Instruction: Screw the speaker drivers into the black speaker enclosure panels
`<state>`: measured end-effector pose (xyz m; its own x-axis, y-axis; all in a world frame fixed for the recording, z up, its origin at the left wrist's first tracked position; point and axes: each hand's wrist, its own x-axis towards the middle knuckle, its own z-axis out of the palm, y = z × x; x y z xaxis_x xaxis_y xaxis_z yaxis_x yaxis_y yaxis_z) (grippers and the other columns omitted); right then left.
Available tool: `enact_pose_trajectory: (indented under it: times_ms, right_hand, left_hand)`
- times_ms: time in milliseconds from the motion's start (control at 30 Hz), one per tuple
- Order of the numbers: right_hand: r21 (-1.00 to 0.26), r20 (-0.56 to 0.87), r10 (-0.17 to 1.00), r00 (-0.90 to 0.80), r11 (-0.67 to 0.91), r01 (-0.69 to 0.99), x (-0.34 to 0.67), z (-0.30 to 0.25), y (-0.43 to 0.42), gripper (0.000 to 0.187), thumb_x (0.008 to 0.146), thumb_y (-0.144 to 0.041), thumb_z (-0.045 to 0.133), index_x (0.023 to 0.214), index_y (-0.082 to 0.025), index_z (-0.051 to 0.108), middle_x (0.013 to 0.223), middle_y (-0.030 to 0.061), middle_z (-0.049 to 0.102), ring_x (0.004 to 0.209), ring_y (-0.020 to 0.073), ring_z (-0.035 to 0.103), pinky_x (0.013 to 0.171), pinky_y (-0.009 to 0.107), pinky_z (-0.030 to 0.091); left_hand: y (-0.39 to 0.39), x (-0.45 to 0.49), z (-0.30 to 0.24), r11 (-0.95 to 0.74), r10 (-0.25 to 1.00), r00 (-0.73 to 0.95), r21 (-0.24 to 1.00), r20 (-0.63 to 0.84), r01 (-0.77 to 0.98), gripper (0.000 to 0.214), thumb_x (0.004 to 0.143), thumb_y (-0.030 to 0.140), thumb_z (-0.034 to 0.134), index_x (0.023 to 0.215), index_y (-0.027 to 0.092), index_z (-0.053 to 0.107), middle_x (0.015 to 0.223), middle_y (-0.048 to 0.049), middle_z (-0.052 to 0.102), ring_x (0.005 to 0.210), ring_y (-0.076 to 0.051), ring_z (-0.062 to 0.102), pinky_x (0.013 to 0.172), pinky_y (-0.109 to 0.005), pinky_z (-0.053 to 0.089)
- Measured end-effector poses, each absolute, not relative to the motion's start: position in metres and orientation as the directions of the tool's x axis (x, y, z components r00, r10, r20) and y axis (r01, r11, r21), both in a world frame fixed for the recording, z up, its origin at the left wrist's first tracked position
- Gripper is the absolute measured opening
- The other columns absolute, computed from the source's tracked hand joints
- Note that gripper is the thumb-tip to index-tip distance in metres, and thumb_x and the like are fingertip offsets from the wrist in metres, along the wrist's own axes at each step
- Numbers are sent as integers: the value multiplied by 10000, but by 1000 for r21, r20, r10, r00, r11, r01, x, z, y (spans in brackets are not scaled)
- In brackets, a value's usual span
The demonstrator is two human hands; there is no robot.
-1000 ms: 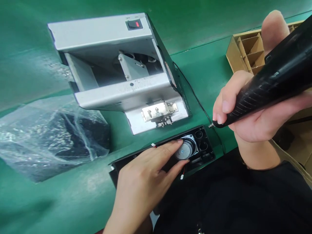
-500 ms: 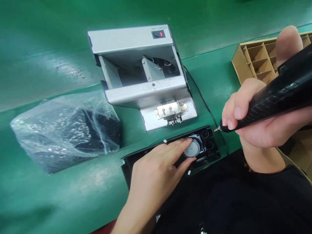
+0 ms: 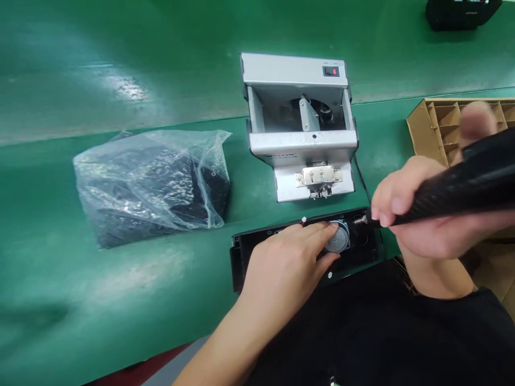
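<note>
A long black plastic housing point(image 3: 364, 250) lies near the front edge of the green table. A round, grey-backed speaker point(image 3: 340, 239) sits in it. My left hand point(image 3: 287, 257) rests over the housing, its thumb and fingers closed about the speaker. My right hand point(image 3: 418, 214) is wrapped round a black electric screwdriver point(image 3: 462, 182), held slanting down to the left. The screwdriver's bit points at the speaker's right edge, over the housing; whether it touches a screw cannot be made out. Small white connectors point(image 3: 330, 275) show beside the left hand.
Behind the housing stands a silver screw feeder point(image 3: 303, 145) with a lit red switch. A clear plastic bag point(image 3: 153, 187) with dark parts lies to the left. A divided cardboard box point(image 3: 420, 126) stands at the right, and a black device point(image 3: 461, 15) at the far right back.
The camera view has shifted, so the table things appear further right. The screwdriver bit has moved left from the housing's right end to close beside the speaker. My left hand keeps its hold.
</note>
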<state>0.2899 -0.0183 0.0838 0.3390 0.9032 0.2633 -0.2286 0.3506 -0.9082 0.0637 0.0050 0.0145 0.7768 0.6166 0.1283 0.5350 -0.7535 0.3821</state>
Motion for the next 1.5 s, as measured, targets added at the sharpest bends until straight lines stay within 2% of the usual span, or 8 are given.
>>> enact_pose_trajectory:
  times_ms: [233,367,567,767,1033,1233,1367,1500]
  right_hand:
    - [-866,328,874,360,430,-256,273,52,-1,653,850,-854,776,1314,-396,750,645,-55,694,399,183,549,384,315,524]
    - [-868,373,870,324,450,-211,276,42,0,645,895,-855,733,1364,-412,738,652,-56,713,384,187,541,360,326,514]
    - [-901,339,870,357,410,-143,273,44,1,665,848,-924,714,1175,-346,758,590,-56,665,347,179,511,329,326,488]
    - [-906,315,882,349,390,-167,272,47,-5,633,865,-880,742,1251,-379,734,673,-42,728,409,194,566,373,349,487]
    - [-920,302,876,377,371,-126,269,47,-7,684,855,-923,704,1294,-398,728,657,-55,682,414,178,554,404,336,529]
    - [-857,479,810,338,515,-20,273,31,-1,651,966,-909,547,1323,-393,717,626,-58,671,351,180,526,324,321,474]
    - [-868,475,833,283,497,-8,276,23,-3,748,923,-971,520,1430,-441,668,628,-68,675,342,202,535,334,353,484]
    - [-858,485,841,240,510,-53,275,20,-9,714,951,-911,577,1445,-401,644,656,-52,698,390,197,571,369,340,490]
  left_hand:
    - [4,64,15,-729,629,772,414,92,544,341,967,223,828,1307,234,841,1223,-44,889,921,-275,841,695,-361,643]
    - [5,64,17,-728,627,772,434,105,531,379,931,213,872,1309,221,845,1223,-53,889,948,-293,849,761,-387,685]
    - [2,65,16,-719,637,763,437,106,540,400,905,225,921,1299,223,850,1228,-50,887,959,-297,849,789,-398,698]
    - [2,66,18,-725,629,772,427,89,541,399,900,214,918,1293,226,855,1207,-38,892,897,-276,836,739,-389,680]
    - [5,66,20,-721,634,769,419,79,552,370,923,207,884,1291,238,854,1190,-25,895,886,-258,831,713,-364,652]
    - [5,66,18,-709,633,773,433,42,557,362,954,233,855,1316,249,844,1207,-24,892,904,-263,829,710,-365,635]
    - [7,70,18,-689,634,774,446,-13,571,371,957,247,855,1327,257,838,1185,-29,894,952,-276,841,727,-364,633]
    - [9,74,21,-664,629,775,483,-53,571,383,923,233,892,1301,255,839,1151,-36,897,997,-293,856,760,-349,629]
